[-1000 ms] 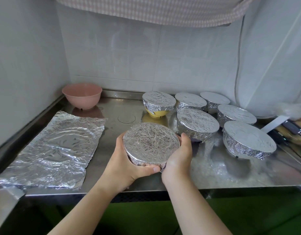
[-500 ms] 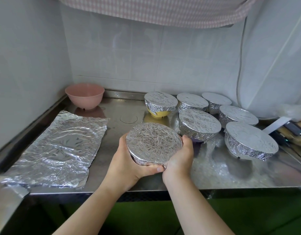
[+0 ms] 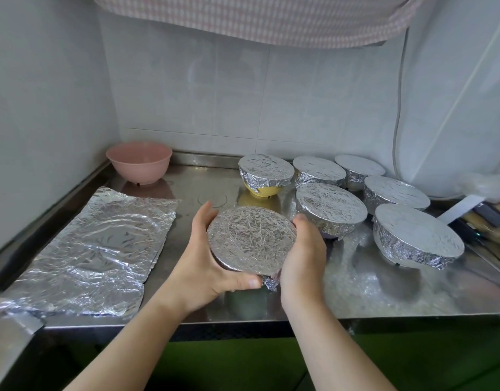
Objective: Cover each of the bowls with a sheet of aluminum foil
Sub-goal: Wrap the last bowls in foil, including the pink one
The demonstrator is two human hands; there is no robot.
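Note:
A foil-covered bowl [image 3: 251, 239] is held tilted toward me above the steel counter [image 3: 355, 292], near its front edge. My left hand [image 3: 206, 263] grips its left side, thumb curled under the near rim. My right hand [image 3: 302, 258] cups its right side. Several other foil-covered bowls stand at the back right, among them a yellow bowl [image 3: 265, 176] and a large one [image 3: 332, 211]. A pink bowl [image 3: 139, 162] sits uncovered in the back left corner. A crinkled foil sheet [image 3: 93, 255] lies flat on the left.
Tiled walls close the back and left. A checked cloth [image 3: 257, 18] hangs overhead. Dark utensils [image 3: 485, 221] and a white handle lie at the far right edge. A cable [image 3: 399, 108] runs down the back wall.
The held bowl has risen a little and tipped further toward me. Both hands kept their hold, the left one sliding higher along the bowl's far-left side.

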